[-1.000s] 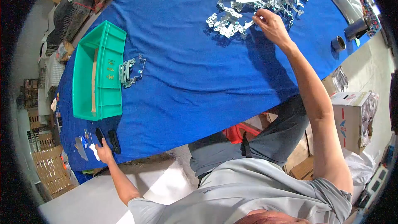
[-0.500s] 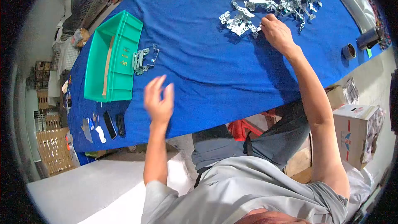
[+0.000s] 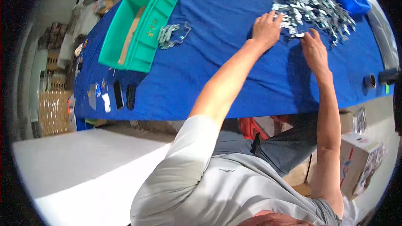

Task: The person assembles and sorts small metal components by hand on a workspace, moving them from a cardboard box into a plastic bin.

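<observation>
A heap of small silvery stamped metal brackets lies on the blue cloth at the upper right. My left hand reaches to the heap's near left edge, fingers slightly spread by the loose brackets there; nothing is visibly held in it. To its right, my right hand has its fingertips closed on a small metal bracket at the heap's near edge. Farther left, a small group of similar brackets sits beside a green plastic crate.
A blue bin borders the heap at the upper right. On the cloth's left part lie a dark phone-like object and a black case. A dark roll stands near the right edge. A cardboard box is below on the right.
My left hand has swung from near the green crate across to the heap. My right hand stays at the heap's near edge. The camera view has shifted, so the crate appears higher.
</observation>
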Available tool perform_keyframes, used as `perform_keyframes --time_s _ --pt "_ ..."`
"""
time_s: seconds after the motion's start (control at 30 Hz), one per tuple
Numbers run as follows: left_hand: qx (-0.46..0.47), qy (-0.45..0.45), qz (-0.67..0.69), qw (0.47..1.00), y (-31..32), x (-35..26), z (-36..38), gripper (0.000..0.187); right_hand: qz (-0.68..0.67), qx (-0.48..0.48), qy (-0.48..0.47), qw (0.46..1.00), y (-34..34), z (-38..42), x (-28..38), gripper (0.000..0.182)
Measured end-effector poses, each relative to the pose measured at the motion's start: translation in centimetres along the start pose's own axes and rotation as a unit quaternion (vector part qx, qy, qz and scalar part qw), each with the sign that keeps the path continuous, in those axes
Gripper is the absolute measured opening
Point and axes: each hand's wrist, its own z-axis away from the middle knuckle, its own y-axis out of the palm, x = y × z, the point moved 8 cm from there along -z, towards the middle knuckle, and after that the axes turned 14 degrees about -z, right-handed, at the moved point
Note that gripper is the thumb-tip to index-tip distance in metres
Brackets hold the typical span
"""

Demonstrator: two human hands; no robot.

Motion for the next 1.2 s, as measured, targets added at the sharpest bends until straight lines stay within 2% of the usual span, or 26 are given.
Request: perform_keyframes --time_s 0.07,0.13,0.17,0.2,0.23,0.3,0.37,0.4,0.5,0.57,0.6,0.67,0.73,0.77,0.8,0.87,0.9,0.93,1.0,1.07,1.1,1.13,1.17,1.2 --pt "-0.063 -0.038 -0.048 0.996 0.4 1.1 0.4 0.040 0.017 0.005 -0.006 1.000 -0.1 0.0 -0.3 0.017" --pt "-0.051 -0.023 0.018 0.998 -0.2 1.5 1.1 0.038 0.035 0.017 0.034 0.999 -1.0 -0.3 0.5 0.015" --pt "-0.070 -0.022 0.044 0.996 0.4 1.8 1.4 0.035 0.047 -0.017 -0.004 0.999 -1.2 -0.2 0.2 0.015" --pt "-0.013 -0.039 0.073 0.996 0.3 1.8 1.8 0.038 0.060 -0.052 -0.039 0.996 -1.7 0.0 0.0 0.015" --pt "-0.019 -0.045 0.069 0.996 -0.4 1.7 2.7 0.042 0.077 -0.048 -0.013 0.996 -2.4 -0.2 0.3 0.016" --pt "-0.032 -0.054 0.062 0.996 -1.9 1.4 3.4 0.048 0.107 -0.062 -0.027 0.992 -3.5 -0.5 -0.1 0.017" --pt "-0.027 -0.106 0.143 0.984 -2.7 1.9 4.1 0.060 0.161 -0.071 -0.027 0.984 -4.4 -0.9 -0.7 0.019" --pt "-0.036 -0.109 0.160 0.980 -2.9 1.9 4.3 0.066 0.136 -0.070 -0.026 0.988 -4.7 -1.0 -0.7 0.018" --pt "-0.063 -0.071 0.152 0.984 -3.8 0.1 4.4 0.066 0.163 -0.048 0.004 0.985 -4.5 -1.1 -0.2 0.016" --pt "-0.087 -0.013 0.149 0.985 -3.7 -1.8 3.9 0.061 0.154 -0.039 -0.035 0.987 -4.2 -1.0 1.5 0.016" --pt "-0.094 -0.014 0.153 0.984 -3.3 -2.0 3.6 0.061 0.144 -0.030 -0.065 0.987 -4.2 -1.0 2.6 0.017" --pt "0.045 -0.017 0.108 0.993 -0.1 -2.9 2.9 0.058 0.155 -0.034 -0.071 0.985 -5.2 -1.3 4.1 0.018" --pt "0.016 -0.041 0.097 0.994 0.2 -2.9 2.9 0.052 0.156 -0.031 -0.089 0.983 -6.4 -1.7 5.1 0.018" --pt "-0.039 -0.029 0.100 0.994 -0.4 -2.9 3.2 0.049 0.130 -0.036 -0.082 0.987 -7.1 -1.7 5.5 0.018" --pt "-0.093 -0.015 0.101 0.990 -2.0 -2.8 3.8 0.046 0.129 -0.037 -0.081 0.988 -7.2 -1.6 5.1 0.018" --pt "-0.202 -0.003 0.155 0.967 -9.4 -2.4 6.3 0.038 0.109 -0.026 -0.083 0.990 -6.5 -1.6 3.0 0.017" --pt "-0.247 -0.001 0.186 0.951 -12.8 -1.6 8.2 0.036 0.113 -0.062 -0.129 0.983 -6.2 -1.1 2.3 0.016" --pt "-0.253 -0.011 0.170 0.952 -16.3 -0.3 10.5 0.035 0.109 -0.064 -0.128 0.984 -5.9 -0.9 2.2 0.016" --pt "-0.271 -0.032 0.088 0.958 -22.6 4.0 16.2 0.032 0.049 -0.019 -0.046 0.998 -4.8 -0.3 0.4 0.015" --pt "-0.230 -0.107 -0.053 0.966 -26.8 10.4 22.2 0.026 0.021 -0.038 -0.021 0.999 -4.7 0.3 0.2 0.015" --pt "-0.208 -0.173 -0.097 0.958 -28.6 14.5 25.4 0.022 0.025 -0.057 -0.056 0.997 -4.7 0.6 0.4 0.016" --pt "-0.189 -0.223 -0.176 0.940 -30.7 18.5 28.6 0.021 0.030 -0.075 -0.092 0.992 -4.7 0.8 0.8 0.017" --pt "-0.189 -0.282 -0.215 0.916 -32.5 22.9 31.7 0.020 0.047 -0.059 -0.087 0.993 -4.3 0.5 0.6 0.019" --pt "-0.160 -0.302 -0.295 0.892 -33.8 28.1 35.4 0.028 0.045 -0.060 -0.083 0.994 -3.9 0.5 0.3 0.019"
